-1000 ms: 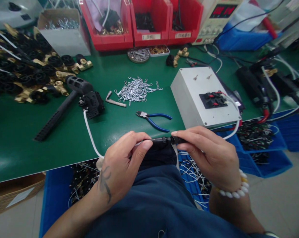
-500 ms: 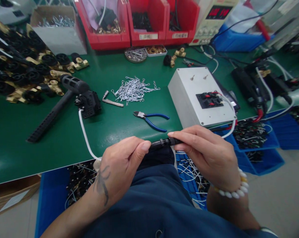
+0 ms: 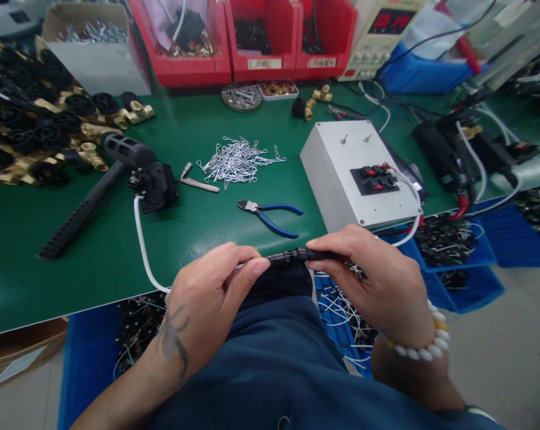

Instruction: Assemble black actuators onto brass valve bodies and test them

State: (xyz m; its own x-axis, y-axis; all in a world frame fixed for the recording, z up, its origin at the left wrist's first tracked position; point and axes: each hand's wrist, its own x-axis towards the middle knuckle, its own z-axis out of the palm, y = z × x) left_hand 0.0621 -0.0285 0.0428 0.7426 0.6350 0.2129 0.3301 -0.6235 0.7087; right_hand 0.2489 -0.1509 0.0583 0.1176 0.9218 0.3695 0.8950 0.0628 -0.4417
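At right hand (image 3: 373,275), more connector (image 3: 302,255) now visible

I count on my feed: two hands (image 3: 214,283), one black connector (image 3: 290,257) between. Beyond them: one pliers (image 3: 258,208), three red bins (image 3: 263,74). Beyond left: one hammer (image 3: 84,206). Beyond right: one grey box (image 3: 330,161), two toggles (image 3: 344,140).

1. The black cable connector (image 3: 279,258) is now gripped farther back by the right hand (image 3: 377,280), and more of its ribbed collar (image 3: 301,254) is exposed.
2. A short stretch of white cable (image 3: 240,266), hidden half a second ago, is revealed at the left hand (image 3: 211,292).
3. The view has been shifted slightly; the blue-handled diagonal cutters (image 3: 261,209) are seen farther left.
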